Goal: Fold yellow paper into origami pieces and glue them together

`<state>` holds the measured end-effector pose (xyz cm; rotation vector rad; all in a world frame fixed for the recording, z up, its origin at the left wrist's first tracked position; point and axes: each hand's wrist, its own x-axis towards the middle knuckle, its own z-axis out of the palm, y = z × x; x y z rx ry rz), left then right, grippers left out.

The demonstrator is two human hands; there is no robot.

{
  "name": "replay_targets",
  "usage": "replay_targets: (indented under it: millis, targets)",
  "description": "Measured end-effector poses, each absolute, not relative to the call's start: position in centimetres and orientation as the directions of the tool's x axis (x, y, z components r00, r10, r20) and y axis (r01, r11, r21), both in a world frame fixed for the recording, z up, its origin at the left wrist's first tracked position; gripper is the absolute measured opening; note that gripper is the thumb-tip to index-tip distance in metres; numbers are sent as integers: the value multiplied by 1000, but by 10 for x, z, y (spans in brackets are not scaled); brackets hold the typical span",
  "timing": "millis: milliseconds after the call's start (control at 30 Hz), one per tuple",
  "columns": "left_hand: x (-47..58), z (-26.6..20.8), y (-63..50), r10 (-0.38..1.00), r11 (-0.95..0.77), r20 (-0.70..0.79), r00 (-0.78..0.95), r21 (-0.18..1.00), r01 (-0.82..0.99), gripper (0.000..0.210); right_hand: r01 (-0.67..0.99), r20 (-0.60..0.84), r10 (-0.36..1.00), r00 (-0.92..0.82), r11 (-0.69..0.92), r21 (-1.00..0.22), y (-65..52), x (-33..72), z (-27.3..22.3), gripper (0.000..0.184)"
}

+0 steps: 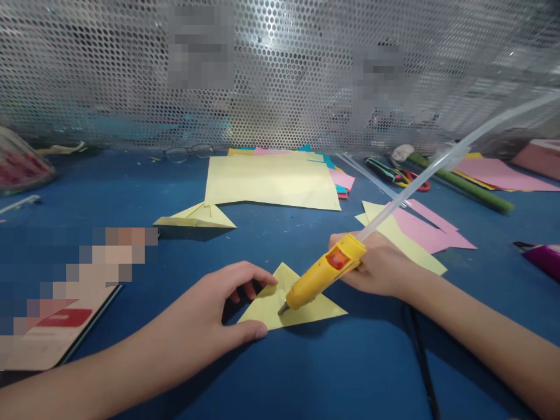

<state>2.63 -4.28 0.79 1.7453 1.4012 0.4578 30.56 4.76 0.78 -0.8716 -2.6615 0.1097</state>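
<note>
My right hand [376,265] is wrapped round the grip of a yellow hot glue gun [312,280], with a long clear glue stick [406,189] running out of its back. The gun's metal nozzle points down at a pale yellow paper folded into a triangle [326,312], touching or just above it. With the thumb at the lower edge and a fingertip at the upper edge, my left hand [236,303] steadies the left side of that triangle. A second folded yellow paper [196,217] lies farther back.
Yellow sheets [271,181] cover coloured papers at the back. Scissors [394,174], a green stem [468,184] and pink paper offcuts [424,227] lie right. A phone-like device [65,326] is at left. A black cord [422,361] trails from under my right wrist. A perforated metal panel [280,76] stands behind.
</note>
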Motion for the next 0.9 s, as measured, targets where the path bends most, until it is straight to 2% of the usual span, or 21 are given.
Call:
replay_targets:
  millis: [433, 767, 900]
  targets:
    - [28, 7, -41, 934, -31, -200, 297, 781, 624, 38, 552, 292, 581, -759, 813, -184, 47, 302, 7, 8]
    - [26, 2, -40, 937, -64, -163, 310, 791, 609, 35, 584, 292, 590, -753, 803, -116, 52, 311, 13, 12]
    - [26, 2, -40, 940, -78, -145, 309, 790, 608, 35, 582, 283, 579, -765, 809, -83, 54, 315, 13, 21]
